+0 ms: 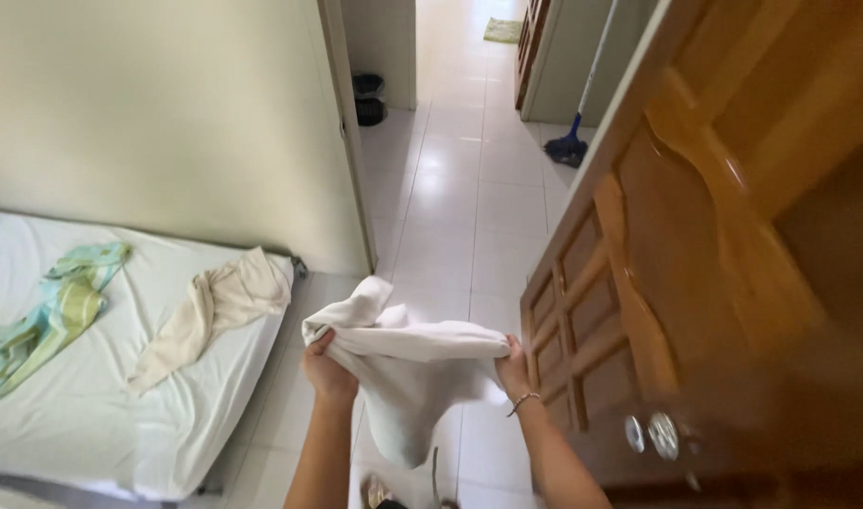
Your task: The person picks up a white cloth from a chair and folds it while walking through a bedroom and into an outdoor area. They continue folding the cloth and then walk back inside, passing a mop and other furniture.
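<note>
Both hands up at waist height, stretching a white towel (408, 368) between them. Left hand (328, 368) fisted on the towel's left top edge, right hand (513, 368) pinching the right top edge; thin bracelet (523, 403) on the right wrist. Towel held in the air over the tiled floor (469, 207), just in front of the doorway, its middle sagging down between the arms. One corner bunched up above the left hand.

Progress, judging by how it lies: towel picked up and spread along one edge only. No fold in it yet, it hangs loose and uneven. Looks like the early part of the handling, nearly all of it left.

Two more cloths not touched: a cream one (219, 306) crumpled at the near edge of the bed (92, 424), and a green-and-yellow striped one (54, 316) further left on the white sheet. Both well apart from the hands.

Right side: open wooden door (695, 283) with carved panels, round metal knob (662, 435) low down. Down the corridor: dark bin (368, 99) by the wall, blue mop (571, 141) leaning at the right, small green mat (502, 30) at the far end.

No packages, labels or signs visible anywhere. Walls plain.
</note>
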